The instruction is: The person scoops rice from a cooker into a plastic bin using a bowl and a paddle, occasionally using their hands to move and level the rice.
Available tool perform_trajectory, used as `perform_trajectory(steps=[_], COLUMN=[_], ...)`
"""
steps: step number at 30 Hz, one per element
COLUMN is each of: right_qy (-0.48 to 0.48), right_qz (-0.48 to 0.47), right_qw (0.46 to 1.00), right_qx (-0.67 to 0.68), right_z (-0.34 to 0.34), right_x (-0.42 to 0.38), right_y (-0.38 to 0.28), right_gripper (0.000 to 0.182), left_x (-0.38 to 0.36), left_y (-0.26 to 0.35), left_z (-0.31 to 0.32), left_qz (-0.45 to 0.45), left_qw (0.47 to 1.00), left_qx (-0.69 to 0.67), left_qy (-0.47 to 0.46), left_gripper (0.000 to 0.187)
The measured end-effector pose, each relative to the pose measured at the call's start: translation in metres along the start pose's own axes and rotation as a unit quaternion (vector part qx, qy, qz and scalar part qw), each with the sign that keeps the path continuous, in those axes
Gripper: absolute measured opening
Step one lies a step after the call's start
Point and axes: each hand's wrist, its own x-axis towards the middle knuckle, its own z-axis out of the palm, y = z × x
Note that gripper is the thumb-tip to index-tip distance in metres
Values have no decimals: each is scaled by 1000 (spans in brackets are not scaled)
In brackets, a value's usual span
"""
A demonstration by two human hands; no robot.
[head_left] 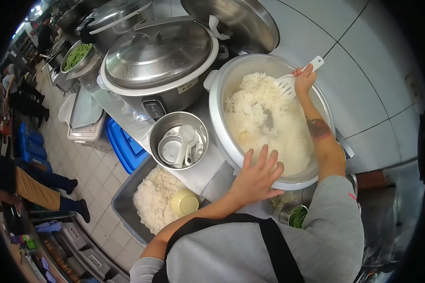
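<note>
Here the right hand (304, 78) is clamped on the handle of a white slotted rice paddle (293, 80), its blade resting on the cooked white rice (262, 118) that fills the big open rice cooker pot (217, 101). The left hand (256, 177) lies flat with fingers spread on the pot's near rim, gripping nothing. Just left of the pot, a steel bowl (161, 126) on the table (205, 165) holds a smaller metal bowl and white spoons. Below it, a grey tray (123, 198) carries more rice and an upturned pale yellow cup (184, 203). Behind stands a second cooker (158, 61) with its lid on; farther back, a bowl of green beans (78, 55).
</note>
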Motion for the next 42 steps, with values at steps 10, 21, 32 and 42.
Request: perform_trajectory(steps=[10,21,32,42], right_qy=[117,-106,-55,157], right_qz=[31,200,-91,24], right_qw=[993,968,980,986], right_qx=[-6,-109,-168,-56], right_z=[-28,13,1,-30], right_x=[-43,-92,19,17], right_y=[-15,-93,24,28], right_gripper=[26,30,29,39], left_x=[-5,-7,-6,-4], left_y=[6,4,6,8], left_z=[-6,-3,0,-3], left_qz=[-22,-12,-32,-30], left_qw=[1000,1000,999,1000], left_qx=[-8,-2,0,-2], left_qy=[-7,12,-3,-9], left_gripper=[63,60,60,58])
